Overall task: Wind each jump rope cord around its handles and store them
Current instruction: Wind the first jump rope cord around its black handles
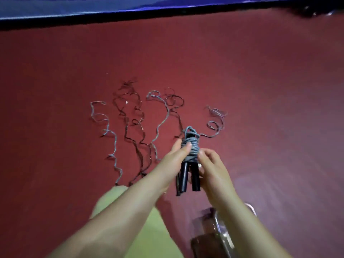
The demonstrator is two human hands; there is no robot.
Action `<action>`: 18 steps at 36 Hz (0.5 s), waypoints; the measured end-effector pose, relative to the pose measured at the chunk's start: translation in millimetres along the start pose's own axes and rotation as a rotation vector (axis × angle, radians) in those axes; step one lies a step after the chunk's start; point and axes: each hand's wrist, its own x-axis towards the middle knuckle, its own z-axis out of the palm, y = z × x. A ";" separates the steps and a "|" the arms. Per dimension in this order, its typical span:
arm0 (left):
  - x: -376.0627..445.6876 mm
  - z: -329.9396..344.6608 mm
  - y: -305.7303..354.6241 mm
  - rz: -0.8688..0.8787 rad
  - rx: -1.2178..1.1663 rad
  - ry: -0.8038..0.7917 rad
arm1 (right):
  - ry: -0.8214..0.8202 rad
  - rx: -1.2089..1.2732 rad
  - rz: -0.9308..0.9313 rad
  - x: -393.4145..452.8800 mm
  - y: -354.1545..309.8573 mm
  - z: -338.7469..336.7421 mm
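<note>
While your left hand (177, 153) is wrapping its fingers around the bundle from the left, thumb lying across the coils, you are holding a pair of smooth black cylindrical handles (189, 176) side by side above the floor, their blunt ends pointing back toward you. Wound tightly around their upper half is a speckled grey-blue cord (192, 147), piled in rounded turns with one loop arching over the top. Your right hand (210, 164) is pinching the coils from the right with curled fingertips, and a loose tail of the same cord is trailing off to the right into small curls (216, 118) on the floor.

Lying farther out on the matte red carpet (260, 90) are the unwound ropes, all kinked and wavy: a pale grey one (109, 131) at the left, a dark, glossy one (130, 116) beside it, another grey strand (162, 118), and a dark one (175, 103) just beyond the bundle. Near your right forearm, a clear, shiny container (217, 231) is sitting on the floor, too blurred to make out further. A blue padded edge (93, 6) is running along the far side.
</note>
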 end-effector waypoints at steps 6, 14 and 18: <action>36.7 92.7 -65.0 -0.204 0.270 -0.260 | 0.275 0.117 0.158 -6.2 64.2 -107.8; 57.4 151.1 -140.0 -0.414 0.612 -0.345 | 0.593 0.275 0.435 -25.3 166.0 -197.5; 60.6 148.4 -171.2 -0.469 0.683 -0.357 | 0.766 0.299 0.539 -18.3 222.0 -224.1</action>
